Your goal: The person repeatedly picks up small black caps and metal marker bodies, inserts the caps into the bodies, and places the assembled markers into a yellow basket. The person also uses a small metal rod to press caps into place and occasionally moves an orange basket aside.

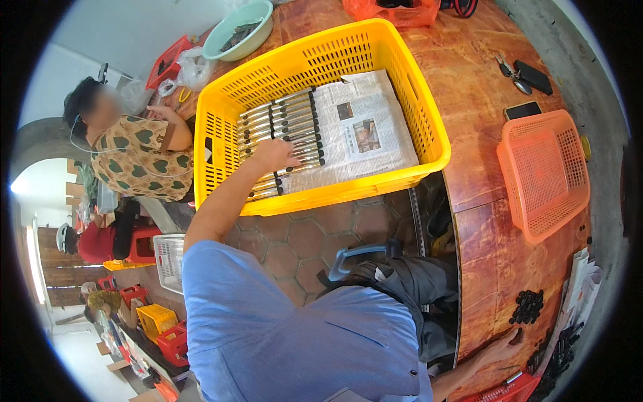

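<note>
Inside a large yellow plastic crate point(429, 107), shiny metal tubes point(298, 127) with black ends lie side by side in two rows on newspaper point(395, 144). My left hand point(274, 155) reaches over the crate's near side, its fingers closed on one of these tubes at the near part of the rows. On the wooden table at the lower right, my right hand point(502, 347) rests beside a pile of small black caps point(527, 306). Its fingers curl around a small dark spot that I cannot make out.
An orange perforated basket point(546, 231) stands on the table point(479, 251) at right, near a phone point(522, 110) and keys point(514, 77). Beyond the crate's far left corner is a pale green basin point(214, 43). A co-worker point(144, 154) sits left of the crate.
</note>
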The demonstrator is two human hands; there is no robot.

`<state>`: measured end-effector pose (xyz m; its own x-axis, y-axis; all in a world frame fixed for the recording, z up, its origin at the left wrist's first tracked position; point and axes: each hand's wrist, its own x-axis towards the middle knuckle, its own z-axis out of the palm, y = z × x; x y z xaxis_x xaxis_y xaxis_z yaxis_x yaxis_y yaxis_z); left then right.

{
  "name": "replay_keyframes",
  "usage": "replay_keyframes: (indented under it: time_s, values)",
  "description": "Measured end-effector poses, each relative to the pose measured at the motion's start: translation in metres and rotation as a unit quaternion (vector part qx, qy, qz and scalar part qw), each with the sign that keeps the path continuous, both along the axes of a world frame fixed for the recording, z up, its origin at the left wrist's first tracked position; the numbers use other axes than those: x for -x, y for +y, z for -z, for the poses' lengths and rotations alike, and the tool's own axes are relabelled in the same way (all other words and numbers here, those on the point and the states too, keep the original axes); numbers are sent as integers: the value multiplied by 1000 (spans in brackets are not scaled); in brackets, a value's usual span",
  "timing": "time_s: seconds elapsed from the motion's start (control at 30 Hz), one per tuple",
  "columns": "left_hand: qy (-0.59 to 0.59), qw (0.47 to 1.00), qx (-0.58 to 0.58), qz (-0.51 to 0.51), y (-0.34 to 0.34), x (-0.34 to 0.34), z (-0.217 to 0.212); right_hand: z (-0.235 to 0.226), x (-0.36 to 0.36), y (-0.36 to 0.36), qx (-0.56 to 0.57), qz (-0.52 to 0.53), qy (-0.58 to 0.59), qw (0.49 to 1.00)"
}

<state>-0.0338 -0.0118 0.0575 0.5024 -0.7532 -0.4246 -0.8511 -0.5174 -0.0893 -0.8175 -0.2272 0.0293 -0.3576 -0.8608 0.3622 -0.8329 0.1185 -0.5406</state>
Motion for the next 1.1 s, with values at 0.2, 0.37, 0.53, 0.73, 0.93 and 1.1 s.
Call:
replay_keyframes:
  time_s: [0.2,0.37,0.53,0.73,0.93,1.1]
  values:
    - [-44,955,284,-70,-30,-6,-64,-7,-11,0,18,5,-58,998]
    - [-23,856,513,56,-86,97,-116,-16,-18,3,15,5,-79,997]
    - [90,756,567,316,-120,239,-77,3,-5,0,44,-30,-151,987]
    - [304,685,457,478,-172,421,-9,24,12,16,125,-5,-181,975]
    - [248,614,475,579,-203,501,-2,-52,-51,61,93,57,-206,972]
    - [287,708,388,516,-201,502,-15,-44,-21,107,102,31,-134,985]
